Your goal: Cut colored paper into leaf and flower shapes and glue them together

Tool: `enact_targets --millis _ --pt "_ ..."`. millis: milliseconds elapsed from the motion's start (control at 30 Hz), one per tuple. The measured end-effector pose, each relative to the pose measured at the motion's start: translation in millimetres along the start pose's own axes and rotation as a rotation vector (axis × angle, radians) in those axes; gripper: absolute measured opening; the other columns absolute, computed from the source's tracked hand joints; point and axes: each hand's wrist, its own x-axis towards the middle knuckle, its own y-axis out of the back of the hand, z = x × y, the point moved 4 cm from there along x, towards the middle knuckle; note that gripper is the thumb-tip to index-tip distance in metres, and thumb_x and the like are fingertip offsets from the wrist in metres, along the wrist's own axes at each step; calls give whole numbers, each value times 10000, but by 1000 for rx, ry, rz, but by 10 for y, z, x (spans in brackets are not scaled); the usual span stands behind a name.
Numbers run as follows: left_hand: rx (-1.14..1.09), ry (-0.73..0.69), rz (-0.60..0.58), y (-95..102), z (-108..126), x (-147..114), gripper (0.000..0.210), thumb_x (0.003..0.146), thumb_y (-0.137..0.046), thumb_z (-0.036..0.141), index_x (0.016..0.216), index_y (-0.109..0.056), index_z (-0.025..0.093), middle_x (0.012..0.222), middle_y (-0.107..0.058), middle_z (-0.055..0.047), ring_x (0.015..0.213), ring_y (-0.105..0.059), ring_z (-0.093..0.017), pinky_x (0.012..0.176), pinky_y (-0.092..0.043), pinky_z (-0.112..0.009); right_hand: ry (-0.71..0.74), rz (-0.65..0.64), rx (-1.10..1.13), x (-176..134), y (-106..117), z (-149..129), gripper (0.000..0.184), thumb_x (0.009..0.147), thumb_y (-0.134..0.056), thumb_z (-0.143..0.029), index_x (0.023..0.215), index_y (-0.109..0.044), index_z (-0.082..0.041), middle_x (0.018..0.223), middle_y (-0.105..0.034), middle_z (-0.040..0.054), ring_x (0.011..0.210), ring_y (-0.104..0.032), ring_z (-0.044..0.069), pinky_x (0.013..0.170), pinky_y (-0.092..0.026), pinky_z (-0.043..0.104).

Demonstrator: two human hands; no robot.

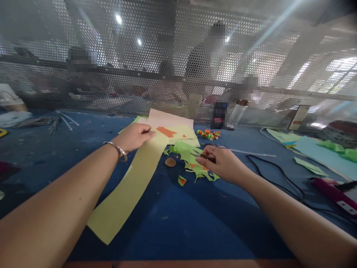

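The person's two bare forearms (69, 201) are nearest, reaching over the blue table (178, 230) on either side of the wooden disc (170, 162). Left of the disc, a long pale-yellow paper strip (134, 186) runs slantwise, its near end toward the camera; the fingers of the left hand (135, 136), beyond and left of the disc, pinch its far end. A silver bangle (116, 149) circles that wrist. Right of the disc, the fingers of the right hand (219, 160) grip small scissors (197, 153), their tips pointing left over jagged green paper scraps (182, 152) just beside the disc. A green-and-orange piece (182, 181) lies nearer the camera than the disc, slightly to its right. Behind the disc are pale sheets (170, 117) bearing an orange cutout (166, 131); behind and to its right sits a pile of orange-and-green bits (209, 134). A black cable (264, 174) snakes well right of the disc.
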Motion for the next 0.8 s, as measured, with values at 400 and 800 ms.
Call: enact_targets --millis 400,800 --pt "369 -394 44 -381 392 -228 155 918 -594 200 982 -733 172 977 -661 -77 971 -583 -230 863 -442 -349 -182 -164 -403 41 -59 204 410 909 -477 -617 953 -620 -235 855 -723 79 786 -667 256 560 -294 281" --pt "281 -462 -306 -966 543 -371 170 865 -695 296 976 -747 179 977 -648 -99 974 -586 -268 803 -453 -373 -208 -177 -411 6 -33 257 457 914 -483 -634 900 -662 -213 858 -719 113 806 -679 290 614 -390 325"
